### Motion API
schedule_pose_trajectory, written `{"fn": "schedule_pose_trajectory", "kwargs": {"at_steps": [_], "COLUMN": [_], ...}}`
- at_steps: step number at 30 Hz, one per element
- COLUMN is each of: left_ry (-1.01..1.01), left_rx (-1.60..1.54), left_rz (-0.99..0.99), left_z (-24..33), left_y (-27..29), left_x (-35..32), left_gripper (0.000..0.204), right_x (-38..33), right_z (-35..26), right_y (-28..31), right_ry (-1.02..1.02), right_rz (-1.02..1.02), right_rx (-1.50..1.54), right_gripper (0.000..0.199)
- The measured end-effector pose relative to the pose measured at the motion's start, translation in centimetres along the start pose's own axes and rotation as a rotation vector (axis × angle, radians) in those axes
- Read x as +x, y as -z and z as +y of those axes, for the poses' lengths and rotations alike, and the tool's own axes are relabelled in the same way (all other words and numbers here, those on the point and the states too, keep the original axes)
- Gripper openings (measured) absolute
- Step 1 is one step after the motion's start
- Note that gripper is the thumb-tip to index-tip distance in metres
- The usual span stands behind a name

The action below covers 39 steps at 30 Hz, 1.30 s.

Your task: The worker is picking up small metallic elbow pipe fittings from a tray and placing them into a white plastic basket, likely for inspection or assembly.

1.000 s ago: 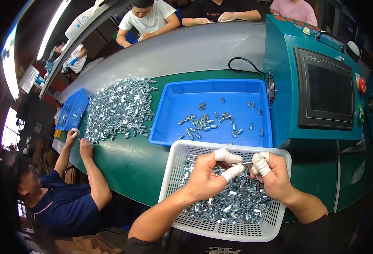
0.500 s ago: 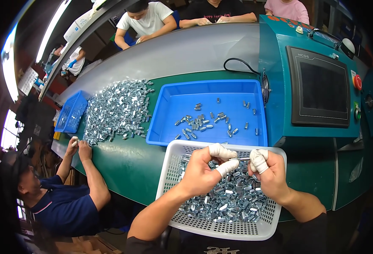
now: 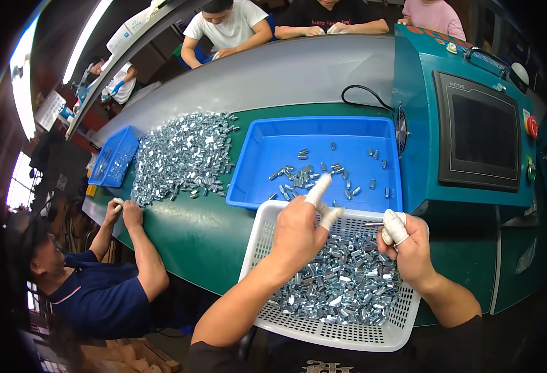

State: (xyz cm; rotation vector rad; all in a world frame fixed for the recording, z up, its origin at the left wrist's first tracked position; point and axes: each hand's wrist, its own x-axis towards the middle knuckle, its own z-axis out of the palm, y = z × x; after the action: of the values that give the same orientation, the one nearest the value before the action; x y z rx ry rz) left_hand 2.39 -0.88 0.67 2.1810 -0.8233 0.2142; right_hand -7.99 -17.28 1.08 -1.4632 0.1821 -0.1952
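My left hand (image 3: pixel 298 230) is over the left part of a white perforated basket (image 3: pixel 258 245), its index finger stretched out toward the blue tray (image 3: pixel 279 140). Its thumb stands apart, and I see nothing held in it. White coverings wrap the fingertips of both hands. At the basket's far right side, my right hand (image 3: pixel 410 245) is closed on a thin metal rod (image 3: pixel 373 224), whose end points left. Below both hands, the basket holds a heap of shiny hexagonal long nuts (image 3: pixel 341 286). Several similar nuts (image 3: pixel 298 177) lie scattered in the tray.
A teal machine (image 3: pixel 416 149) with a dark screen (image 3: pixel 481 130) stands at the right. Left of the tray lies a large pile of nuts (image 3: pixel 183 152) beside a smaller blue bin (image 3: pixel 115 155). A co-worker (image 3: pixel 109 292) sits at the left; others work across the table.
My left hand has moved away from the rod, and its fingers have opened toward the tray. The right hand keeps its hold on the rod. The whole view has shifted slightly.
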Motion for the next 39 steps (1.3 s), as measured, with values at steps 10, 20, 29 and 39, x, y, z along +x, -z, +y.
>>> {"fn": "schedule_pose_trajectory", "kwargs": {"at_steps": [10, 20, 29, 39], "left_ry": [-0.123, -0.068, -0.078, 0.129], "left_rx": [0.263, 0.106, -0.169, -0.634], "left_rz": [-0.656, -0.8, -0.556, -0.305], "left_z": [0.8, 0.1, 1.7, 1.0], "left_y": [-1.7, -1.4, 1.1, -0.1], "left_x": [-3.5, -3.8, -2.1, -2.7], "left_gripper": [0.033, 0.021, 0.021, 0.024], "right_x": [0.0, 0.1, 0.1, -0.2], "right_z": [0.0, 0.1, -0.1, 0.0], "right_y": [-0.2, -0.2, -0.1, -0.1], "right_ry": [-0.009, -0.016, -0.029, -0.059], "right_rz": [-0.032, -0.05, -0.048, -0.152], "right_rx": [0.018, 0.008, 0.003, -0.034], "right_gripper": [0.038, 0.038, 0.037, 0.03]}}
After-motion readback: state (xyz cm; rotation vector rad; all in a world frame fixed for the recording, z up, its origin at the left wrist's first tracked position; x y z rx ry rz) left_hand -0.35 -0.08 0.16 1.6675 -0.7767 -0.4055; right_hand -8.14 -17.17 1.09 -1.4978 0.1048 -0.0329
